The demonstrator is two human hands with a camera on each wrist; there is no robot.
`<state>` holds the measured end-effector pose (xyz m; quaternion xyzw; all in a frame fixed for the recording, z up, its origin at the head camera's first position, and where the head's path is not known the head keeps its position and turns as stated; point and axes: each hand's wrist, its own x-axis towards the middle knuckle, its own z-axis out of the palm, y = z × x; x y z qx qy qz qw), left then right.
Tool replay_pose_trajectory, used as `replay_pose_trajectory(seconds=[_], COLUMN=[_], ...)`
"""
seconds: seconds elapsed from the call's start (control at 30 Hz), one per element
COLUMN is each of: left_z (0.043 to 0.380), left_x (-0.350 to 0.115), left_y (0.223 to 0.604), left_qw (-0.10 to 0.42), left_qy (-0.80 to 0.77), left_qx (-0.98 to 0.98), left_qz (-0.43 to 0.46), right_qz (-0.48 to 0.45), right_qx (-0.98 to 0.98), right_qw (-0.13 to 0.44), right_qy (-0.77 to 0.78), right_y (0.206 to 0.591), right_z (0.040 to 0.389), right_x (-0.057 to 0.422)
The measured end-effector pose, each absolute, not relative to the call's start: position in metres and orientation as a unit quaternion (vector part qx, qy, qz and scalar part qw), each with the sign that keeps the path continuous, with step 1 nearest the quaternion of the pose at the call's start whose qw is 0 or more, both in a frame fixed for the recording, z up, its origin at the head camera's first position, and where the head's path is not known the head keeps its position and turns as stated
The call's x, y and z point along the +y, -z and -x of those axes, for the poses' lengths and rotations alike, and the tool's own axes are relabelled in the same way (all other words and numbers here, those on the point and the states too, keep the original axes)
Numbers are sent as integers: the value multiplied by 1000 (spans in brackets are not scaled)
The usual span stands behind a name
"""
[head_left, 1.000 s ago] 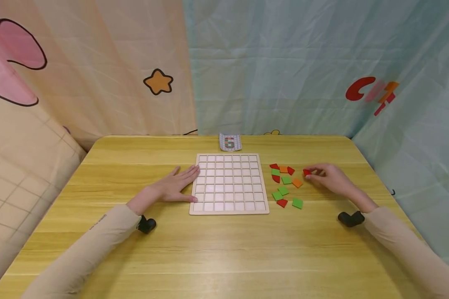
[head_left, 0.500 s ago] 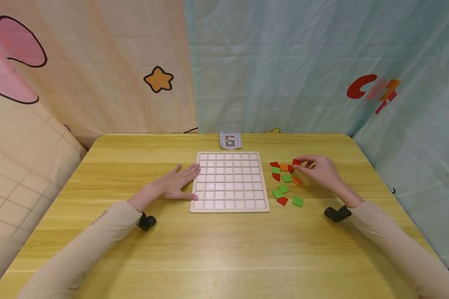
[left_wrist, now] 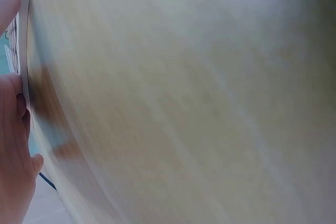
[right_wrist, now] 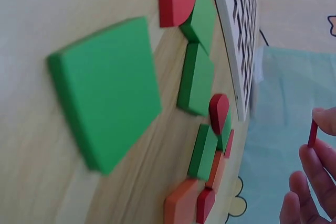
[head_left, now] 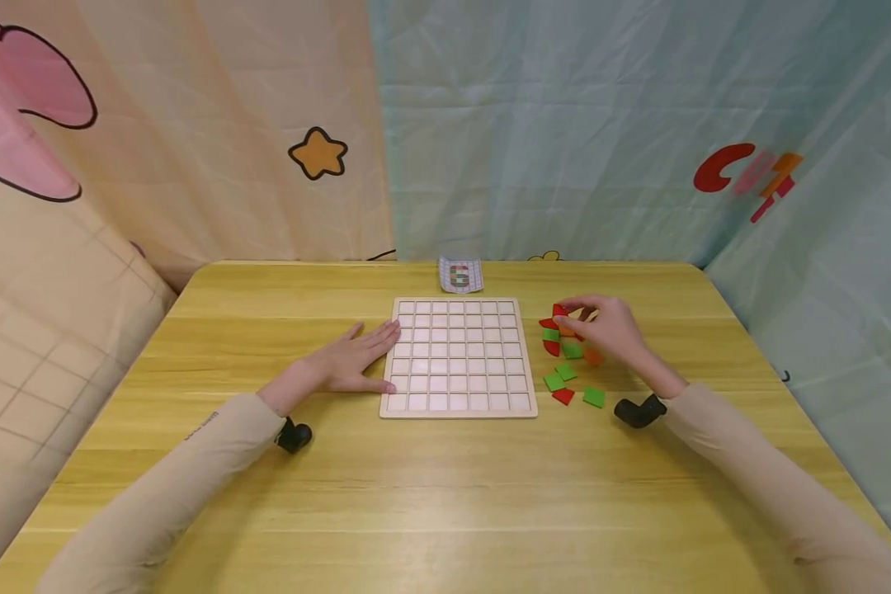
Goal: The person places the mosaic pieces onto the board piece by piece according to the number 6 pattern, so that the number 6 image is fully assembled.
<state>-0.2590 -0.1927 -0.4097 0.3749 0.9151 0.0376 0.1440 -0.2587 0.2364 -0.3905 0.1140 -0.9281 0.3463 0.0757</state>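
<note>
A white grid board (head_left: 457, 414) with a pale wooden frame lies flat on the table. My left hand (head_left: 352, 363) rests on its left edge, fingers straight and thumb spread; the left wrist view catches only part of that hand (left_wrist: 13, 145) at the frame. Between thumb and fingertips my right hand (head_left: 609, 326) pinches a red quarter-round tile (head_left: 560, 311), held above the loose tiles right of the board. In the right wrist view this red tile (right_wrist: 313, 133) shows edge-on in the pinch. Below lie several tiles: green squares (head_left: 594, 398), orange squares (head_left: 593, 356) and red quarter-rounds (head_left: 563, 397).
A small paper card (head_left: 460, 275) with a coloured figure 6 on a grid lies behind the board. The wooden table (head_left: 445, 495) extends toward the person. Patterned curtains (head_left: 564, 132) hang along the back and sides.
My right hand has moved left with the red tile, from the right of the loose tiles to over them, near the board. The left hand has stayed on the board's edge.
</note>
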Motion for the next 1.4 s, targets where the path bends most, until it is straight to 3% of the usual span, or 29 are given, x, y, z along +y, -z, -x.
replay_pose_trajectory(seconds=[0.6, 1.4], left_z=[260, 258], left_x=[-193, -193], left_y=[410, 407], left_qw=[151, 151], left_qy=[-32, -40], left_qx=[915, 914], left_qz=[-372, -373], right_qz=[-124, -140], right_qx=[-921, -935], right_qw=[71, 16], right_qy=[-361, -324], right_y=[393, 399], right_z=[280, 301], right_x=[193, 153])
